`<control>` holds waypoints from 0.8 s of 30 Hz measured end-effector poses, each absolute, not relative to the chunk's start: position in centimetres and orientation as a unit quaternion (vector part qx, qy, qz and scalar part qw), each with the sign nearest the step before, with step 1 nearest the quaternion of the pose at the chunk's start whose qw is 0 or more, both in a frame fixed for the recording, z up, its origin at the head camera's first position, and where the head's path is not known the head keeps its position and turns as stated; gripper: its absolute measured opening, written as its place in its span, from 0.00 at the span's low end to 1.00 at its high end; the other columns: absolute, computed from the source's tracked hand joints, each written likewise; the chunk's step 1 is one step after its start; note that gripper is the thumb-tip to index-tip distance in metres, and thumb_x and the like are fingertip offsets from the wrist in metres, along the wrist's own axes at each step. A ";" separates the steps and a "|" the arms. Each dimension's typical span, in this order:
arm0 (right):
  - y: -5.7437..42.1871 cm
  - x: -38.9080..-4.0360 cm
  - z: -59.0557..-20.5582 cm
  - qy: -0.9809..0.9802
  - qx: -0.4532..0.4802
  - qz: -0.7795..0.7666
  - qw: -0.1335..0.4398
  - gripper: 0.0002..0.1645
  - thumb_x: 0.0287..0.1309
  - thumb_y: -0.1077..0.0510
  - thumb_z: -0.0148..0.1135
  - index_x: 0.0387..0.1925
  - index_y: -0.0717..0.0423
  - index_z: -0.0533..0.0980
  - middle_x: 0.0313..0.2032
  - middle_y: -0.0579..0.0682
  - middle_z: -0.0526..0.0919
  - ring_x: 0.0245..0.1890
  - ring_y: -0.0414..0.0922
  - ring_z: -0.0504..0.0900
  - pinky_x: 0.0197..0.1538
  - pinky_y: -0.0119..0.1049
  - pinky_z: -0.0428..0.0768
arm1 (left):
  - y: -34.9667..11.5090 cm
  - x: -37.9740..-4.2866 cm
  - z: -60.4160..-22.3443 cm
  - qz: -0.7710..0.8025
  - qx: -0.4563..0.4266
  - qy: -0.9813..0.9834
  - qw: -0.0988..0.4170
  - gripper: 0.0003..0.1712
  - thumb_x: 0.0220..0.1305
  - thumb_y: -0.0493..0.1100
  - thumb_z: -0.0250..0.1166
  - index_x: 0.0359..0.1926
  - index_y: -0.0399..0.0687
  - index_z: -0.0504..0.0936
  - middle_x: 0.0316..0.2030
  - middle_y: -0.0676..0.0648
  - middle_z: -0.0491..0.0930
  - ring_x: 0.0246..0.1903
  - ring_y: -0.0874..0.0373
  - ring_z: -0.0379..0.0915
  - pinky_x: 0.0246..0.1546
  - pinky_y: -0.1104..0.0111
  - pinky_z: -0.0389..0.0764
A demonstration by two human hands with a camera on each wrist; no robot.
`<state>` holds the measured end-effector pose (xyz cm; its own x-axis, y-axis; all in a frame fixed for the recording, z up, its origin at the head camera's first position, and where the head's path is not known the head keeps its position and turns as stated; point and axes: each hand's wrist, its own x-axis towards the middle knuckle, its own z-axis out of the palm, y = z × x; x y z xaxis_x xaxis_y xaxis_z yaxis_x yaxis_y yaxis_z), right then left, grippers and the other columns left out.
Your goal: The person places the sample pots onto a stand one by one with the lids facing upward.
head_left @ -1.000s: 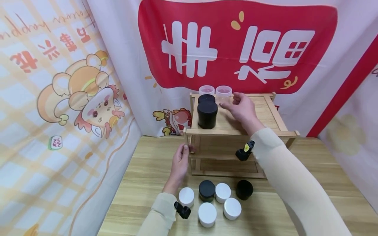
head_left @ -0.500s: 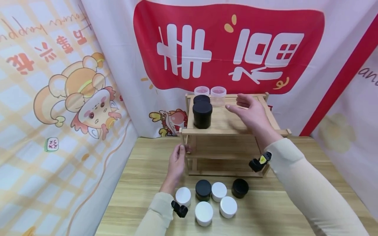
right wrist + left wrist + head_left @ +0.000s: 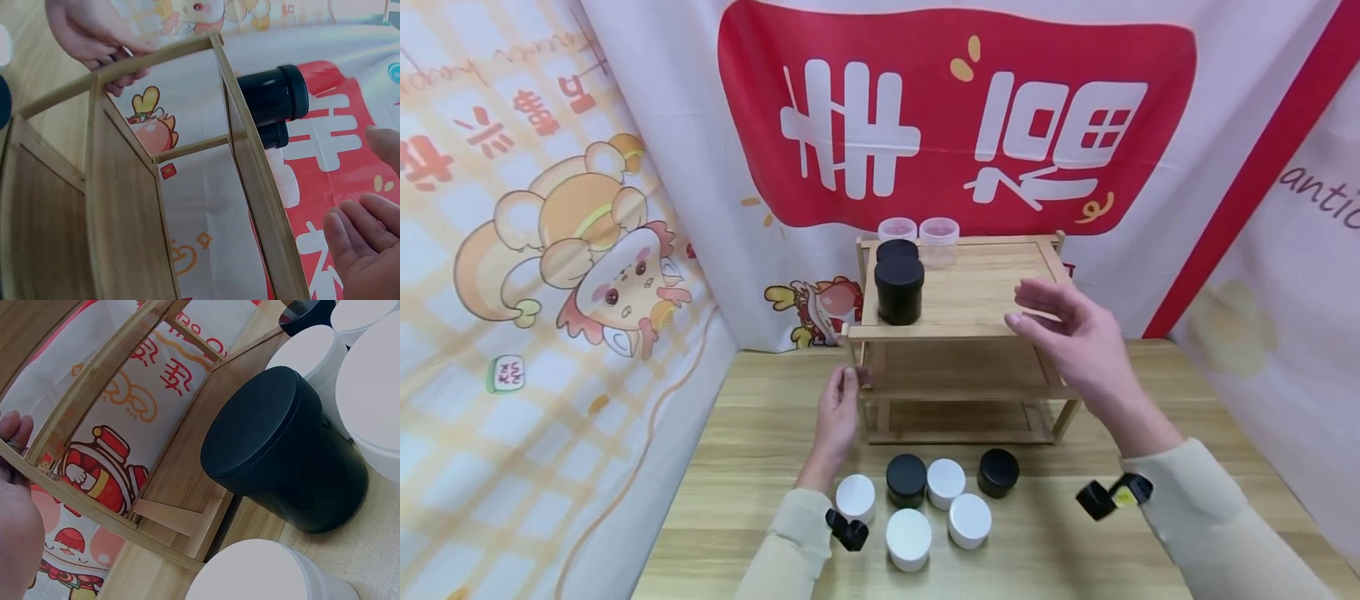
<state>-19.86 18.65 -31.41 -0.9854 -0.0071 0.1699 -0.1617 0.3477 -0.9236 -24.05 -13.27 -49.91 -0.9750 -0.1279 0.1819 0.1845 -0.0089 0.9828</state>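
Note:
A wooden tiered shelf [image 3: 977, 296] stands on the table. My left hand [image 3: 837, 408] grips its left side frame, and in the right wrist view the fingers [image 3: 122, 78] curl round the rail. Two black jars [image 3: 900, 292] stand one behind the other at the left of the top tier. Behind and beside them are two clear, pinkish jars [image 3: 938, 243]. My right hand [image 3: 1078, 346] holds nothing, thumb and fingers apart, by the top tier's front right corner. In the right wrist view the right hand [image 3: 369, 240] is apart from the shelf.
Several lidded jars stand on the table before the shelf: white jars [image 3: 908, 540] and black jars [image 3: 906, 481], close together beside my left forearm. A printed cloth [image 3: 955, 117] hangs behind the shelf, and another cloth [image 3: 572, 300] hangs at the left.
My right hand has left the clear jar on the top tier and drawn back to the right and toward me. My left hand keeps its grip on the shelf. The view has shifted slightly.

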 end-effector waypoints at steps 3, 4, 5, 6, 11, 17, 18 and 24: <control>19.0 -18.1 -32.6 -0.809 0.069 0.574 0.102 0.37 0.69 0.43 0.74 0.74 0.47 0.74 0.69 0.51 0.81 0.67 0.46 0.83 0.57 0.19 0.82 | -13.3 -24.0 -49.9 -0.709 -0.015 -0.696 0.110 0.25 0.87 0.56 0.48 0.62 0.42 0.79 0.52 0.42 0.87 0.55 0.60 0.81 0.74 0.55 0.71; 19.2 -17.6 -33.0 -0.807 0.072 0.576 0.111 0.36 0.69 0.45 0.74 0.73 0.48 0.75 0.68 0.50 0.82 0.65 0.44 0.84 0.57 0.19 0.82 | -13.3 -24.1 -49.9 -0.708 -0.015 -0.697 0.109 0.25 0.87 0.56 0.48 0.62 0.42 0.79 0.52 0.42 0.87 0.55 0.60 0.81 0.74 0.55 0.71; 19.3 -17.1 -33.4 -0.804 0.075 0.578 0.121 0.35 0.69 0.48 0.75 0.72 0.50 0.76 0.67 0.51 0.82 0.64 0.42 0.85 0.56 0.20 0.83 | -13.3 -24.1 -50.0 -0.708 -0.015 -0.698 0.109 0.25 0.87 0.56 0.48 0.62 0.42 0.79 0.52 0.42 0.87 0.55 0.61 0.81 0.75 0.55 0.71; 19.4 -16.7 -33.9 -0.804 0.077 0.575 0.131 0.33 0.68 0.49 0.75 0.71 0.50 0.77 0.66 0.49 0.83 0.62 0.39 0.85 0.56 0.19 0.83 | -13.3 -24.1 -49.9 -0.709 -0.016 -0.696 0.109 0.25 0.87 0.56 0.48 0.62 0.42 0.79 0.53 0.40 0.87 0.55 0.61 0.81 0.75 0.54 0.70; 19.8 -15.0 -36.2 -0.800 0.090 0.567 0.175 0.28 0.67 0.59 0.75 0.66 0.56 0.80 0.60 0.43 0.87 0.56 0.34 0.86 0.57 0.20 0.83 | -13.3 -24.1 -49.9 -0.709 -0.021 -0.696 0.110 0.27 0.88 0.54 0.48 0.64 0.36 0.77 0.55 0.34 0.85 0.54 0.61 0.81 0.75 0.52 0.70; 20.0 -13.7 -39.0 -0.772 0.092 0.596 0.201 0.26 0.61 0.71 0.75 0.61 0.65 0.81 0.55 0.40 0.90 0.52 0.35 0.88 0.56 0.22 0.84 | -13.4 -24.1 -49.9 -0.709 -0.022 -0.696 0.107 0.28 0.88 0.54 0.47 0.65 0.32 0.75 0.56 0.33 0.84 0.55 0.60 0.81 0.75 0.53 0.70; 20.1 -13.6 -39.5 -0.764 0.092 0.606 0.202 0.26 0.60 0.73 0.75 0.60 0.66 0.81 0.55 0.42 0.90 0.51 0.36 0.88 0.56 0.24 0.85 | -13.4 -24.2 -49.9 -0.710 -0.022 -0.696 0.107 0.28 0.88 0.54 0.48 0.65 0.32 0.75 0.55 0.33 0.85 0.55 0.60 0.81 0.75 0.53 0.70; 20.6 -13.0 -43.1 -0.747 0.098 0.629 0.194 0.30 0.56 0.77 0.75 0.60 0.70 0.79 0.57 0.49 0.90 0.53 0.39 0.89 0.55 0.26 0.86 | -13.4 -24.1 -49.8 -0.708 -0.021 -0.697 0.106 0.27 0.88 0.55 0.48 0.63 0.36 0.77 0.55 0.34 0.85 0.57 0.56 0.81 0.76 0.52 0.69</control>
